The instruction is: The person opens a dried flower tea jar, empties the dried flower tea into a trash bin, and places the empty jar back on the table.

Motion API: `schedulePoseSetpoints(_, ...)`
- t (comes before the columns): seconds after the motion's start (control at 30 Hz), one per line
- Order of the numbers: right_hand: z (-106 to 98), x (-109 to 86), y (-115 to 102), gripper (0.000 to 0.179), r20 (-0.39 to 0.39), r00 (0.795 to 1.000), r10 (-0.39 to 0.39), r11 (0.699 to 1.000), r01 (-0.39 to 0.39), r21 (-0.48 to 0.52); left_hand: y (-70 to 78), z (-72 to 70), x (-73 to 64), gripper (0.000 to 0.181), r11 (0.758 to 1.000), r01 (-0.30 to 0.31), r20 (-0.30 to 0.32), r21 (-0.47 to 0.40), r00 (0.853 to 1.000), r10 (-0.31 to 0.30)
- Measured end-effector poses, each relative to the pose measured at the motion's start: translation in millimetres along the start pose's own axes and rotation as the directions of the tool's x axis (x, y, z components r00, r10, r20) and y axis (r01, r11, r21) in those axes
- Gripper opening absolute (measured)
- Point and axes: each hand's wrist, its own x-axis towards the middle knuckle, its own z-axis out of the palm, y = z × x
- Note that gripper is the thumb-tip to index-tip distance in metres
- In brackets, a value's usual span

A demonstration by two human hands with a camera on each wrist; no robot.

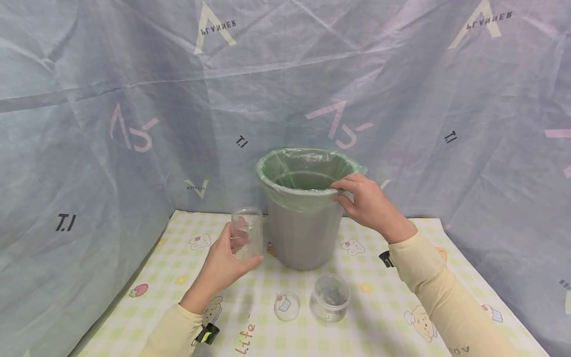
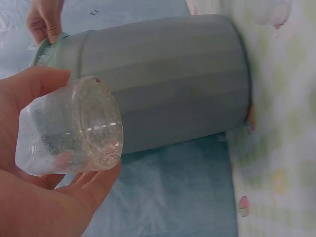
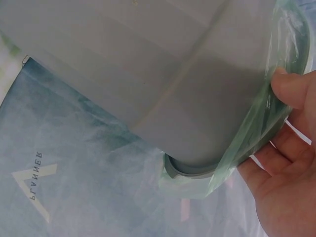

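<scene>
My left hand (image 1: 223, 260) grips a clear plastic jar (image 1: 251, 238) just left of a grey trash can (image 1: 303, 238). In the left wrist view the thumb and fingers curl round the jar (image 2: 54, 131), and its ribbed round end faces the can. A green bag (image 1: 285, 196) lines the can and folds over its rim. On the right side of that rim, my right hand (image 1: 368, 201) pinches the bag's edge, thumb outside and fingers over the top. The right wrist view shows the thumb pressing the green film (image 3: 256, 123). Nothing can be made out inside the jar.
In front of the can stands a clear lidded tub (image 1: 330, 297) with dark contents I cannot identify. Left of it lies a round clear lid (image 1: 287, 306). A checked cloth (image 1: 250, 317) covers the table, and a grey-blue fabric backdrop (image 1: 285, 99) hangs behind and at the sides.
</scene>
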Motion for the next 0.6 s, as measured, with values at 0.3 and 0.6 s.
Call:
schedulePoseSetpoints(0.3, -1, -0.8, 2, 0.027, -0.009, 1.000, -0.018, 1.000, 0.018, 0.005, -20.8, 13.2, -7.4, 0.075, 1.000, 0.008, 0.003, 0.031, 1.000, -0.008)
schedulePoseSetpoints(0.6, -2, -0.9, 2, 0.026, 0.008, 1.000, 0.012, 1.000, -0.011, -0.013, -36.0, 24.3, -16.0, 0.083, 0.993, 0.067, 0.026, 0.096, 0.997, -0.070)
